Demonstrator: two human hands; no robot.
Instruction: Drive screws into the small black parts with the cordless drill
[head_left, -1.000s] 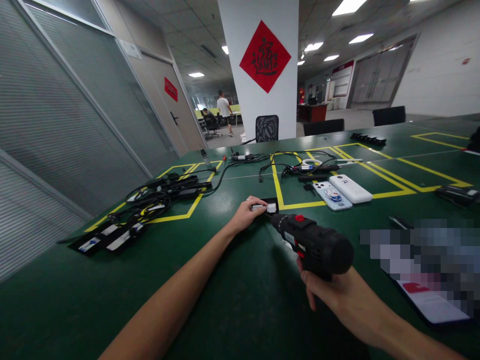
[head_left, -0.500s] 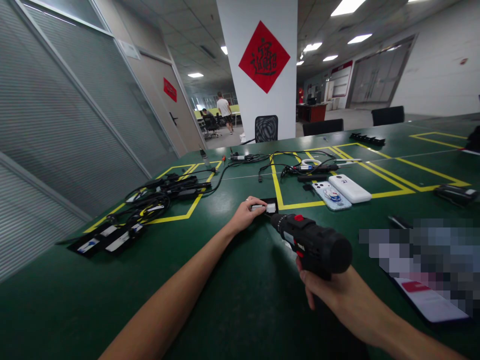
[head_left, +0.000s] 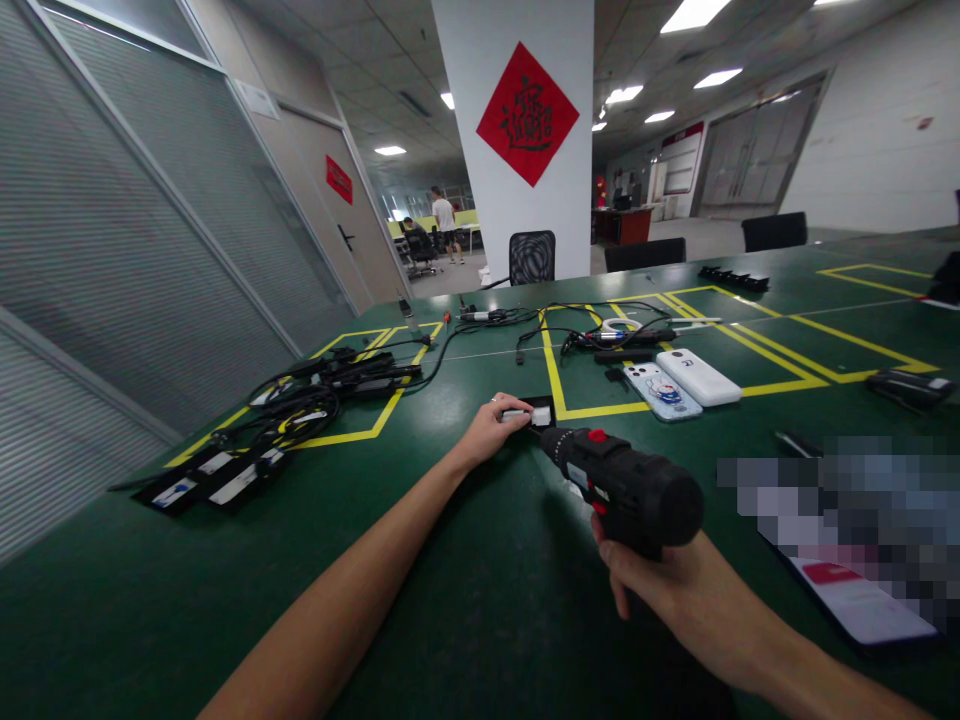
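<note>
In my right hand [head_left: 660, 590] is a black cordless drill [head_left: 619, 480] with red buttons, its handle wrapped by my fingers. The drill's chuck points forward and left, with its tip at the near edge of a small black part with a white patch [head_left: 541, 415]. My left hand [head_left: 496, 428] grips that part at its left side against the table, fingers pressed together on it. A ring shows on one finger. Whether the bit touches the part cannot be made out, and my fingers hide much of it.
On the green table [head_left: 420, 640], a heap of black cables [head_left: 315, 390] lies left, near flat black pieces with white labels [head_left: 210, 480]. To the right are a patterned phone [head_left: 664, 390], a white power bank [head_left: 699, 377], a pixelated device [head_left: 862, 600] and yellow tape lines [head_left: 606, 411].
Both hands and the drill stay almost where they were. In the far background, the walking person in a white shirt has shifted slightly.
</note>
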